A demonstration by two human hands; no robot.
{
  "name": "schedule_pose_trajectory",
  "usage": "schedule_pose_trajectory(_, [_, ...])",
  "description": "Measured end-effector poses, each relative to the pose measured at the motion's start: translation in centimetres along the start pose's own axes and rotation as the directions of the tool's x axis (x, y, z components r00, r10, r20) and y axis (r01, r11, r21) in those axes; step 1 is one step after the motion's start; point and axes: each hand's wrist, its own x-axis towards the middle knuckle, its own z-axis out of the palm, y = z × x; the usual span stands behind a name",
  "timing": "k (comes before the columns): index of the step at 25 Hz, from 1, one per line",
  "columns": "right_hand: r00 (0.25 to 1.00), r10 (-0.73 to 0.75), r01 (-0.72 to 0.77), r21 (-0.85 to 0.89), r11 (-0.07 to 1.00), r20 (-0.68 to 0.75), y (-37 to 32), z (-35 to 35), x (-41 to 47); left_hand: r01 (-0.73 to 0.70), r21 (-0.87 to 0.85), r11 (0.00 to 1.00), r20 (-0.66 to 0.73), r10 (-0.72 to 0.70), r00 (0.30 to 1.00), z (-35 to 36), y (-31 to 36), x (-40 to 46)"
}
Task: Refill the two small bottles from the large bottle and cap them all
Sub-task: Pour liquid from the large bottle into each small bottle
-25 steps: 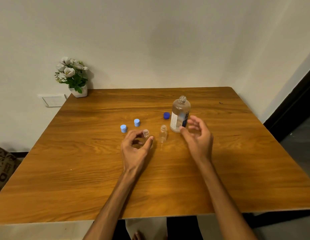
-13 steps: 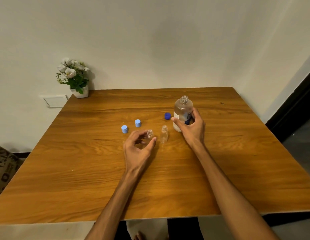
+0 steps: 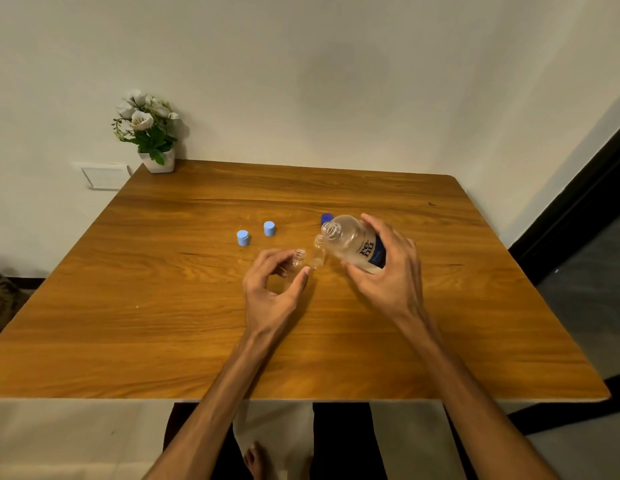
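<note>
Right hand (image 3: 388, 271): we grip the tilted big bottle (image 3: 353, 244), mid-frame.
Left hand (image 3: 273, 289): our fingers curl loosely round a vial (image 3: 298, 259).

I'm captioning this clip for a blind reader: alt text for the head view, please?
Right hand tilts the uncapped large bottle toward two open small bottles on a wooden table; left hand curls around the nearer one. Three blue caps lie behind.

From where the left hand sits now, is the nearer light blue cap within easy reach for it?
Probably yes. The left hand is curled loosely around one small bottle, and the light blue cap stands just beyond it to the left on bare table. Nothing lies between them; it would only have to leave the bottle.
</note>
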Motion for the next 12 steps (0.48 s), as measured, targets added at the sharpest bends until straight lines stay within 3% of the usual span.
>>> schedule_pose_trajectory(7, [0.983,-0.177,0.181,-0.108,0.978,0.043,-0.3,1.2,0.8,0.033,0.005,0.999,-0.042,-0.033,0.999,-0.5,0.2,-0.1])
schedule_pose_trajectory(12, [0.974,-0.218,0.224,-0.145,0.964,0.058,0.6,1.5,1.4,0.03,-0.004,1.0,-0.055,-0.03,0.998,-0.5,0.2,0.1])
